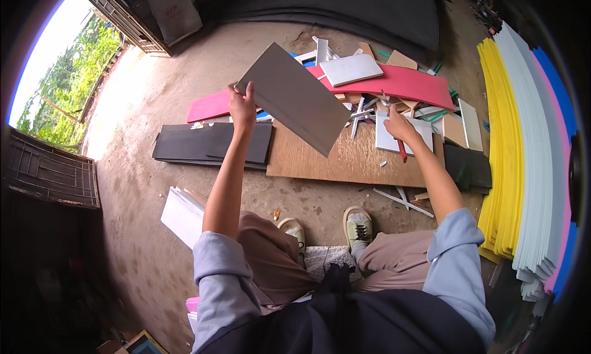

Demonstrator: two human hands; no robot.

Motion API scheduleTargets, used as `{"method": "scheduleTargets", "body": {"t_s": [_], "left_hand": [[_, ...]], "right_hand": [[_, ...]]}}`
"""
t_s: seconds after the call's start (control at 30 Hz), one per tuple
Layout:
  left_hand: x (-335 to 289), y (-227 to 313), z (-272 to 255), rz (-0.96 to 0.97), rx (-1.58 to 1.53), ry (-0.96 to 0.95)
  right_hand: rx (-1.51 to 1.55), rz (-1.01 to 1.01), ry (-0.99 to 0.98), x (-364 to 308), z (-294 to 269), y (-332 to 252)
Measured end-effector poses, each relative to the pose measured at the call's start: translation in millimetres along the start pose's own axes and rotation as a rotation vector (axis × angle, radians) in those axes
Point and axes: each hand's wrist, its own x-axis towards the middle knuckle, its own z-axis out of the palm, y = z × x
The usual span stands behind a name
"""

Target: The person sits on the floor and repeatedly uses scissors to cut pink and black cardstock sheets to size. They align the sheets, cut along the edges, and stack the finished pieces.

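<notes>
My left hand (242,108) grips a grey rectangular sheet (295,101), foam-like, by its left corner. The sheet is tilted and held up over the wooden board (332,160). In my right hand (400,125) is a red-handled tool (402,152) with a metal tip; its exact kind is hard to make out. That hand is above a white rectangular piece (394,142), which lies at the board's right side among scraps. I cannot tell whether the tool touches anything.
Pink strips (425,90), a white block (351,69) and several offcuts are heaped beyond the board. Black sheets (209,143) lie at its left. Yellow sheets (502,163) and pale blue sheets (535,169) stand along the right. White sheets (182,217) are beside my left leg.
</notes>
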Motion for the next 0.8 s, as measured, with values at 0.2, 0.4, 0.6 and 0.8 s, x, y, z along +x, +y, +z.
{"method": "scheduleTargets", "body": {"t_s": [0.2, 0.4, 0.6, 0.8], "left_hand": [[-43.7, -64.9, -52.3, -0.714, -0.811, 0.024], [-60.4, -93.6, -53.7, -0.954, -1.023, 0.128], [-65.7, -106.6, -46.7, -0.950, -0.976, 0.255], [-75.1, -96.2, -47.0, -0.822, -0.930, 0.269]], "right_hand": [[-0.061, -0.139, -0.208, 2.2, 90.5, -36.3], [-0.311, -0.247, -0.135, -27.4, 188.1, -60.6], [-0.285, -0.269, -0.082, 2.0, 207.4, -72.4], [0.732, -0.259, -0.636, 34.7, 199.5, -206.5]]}}
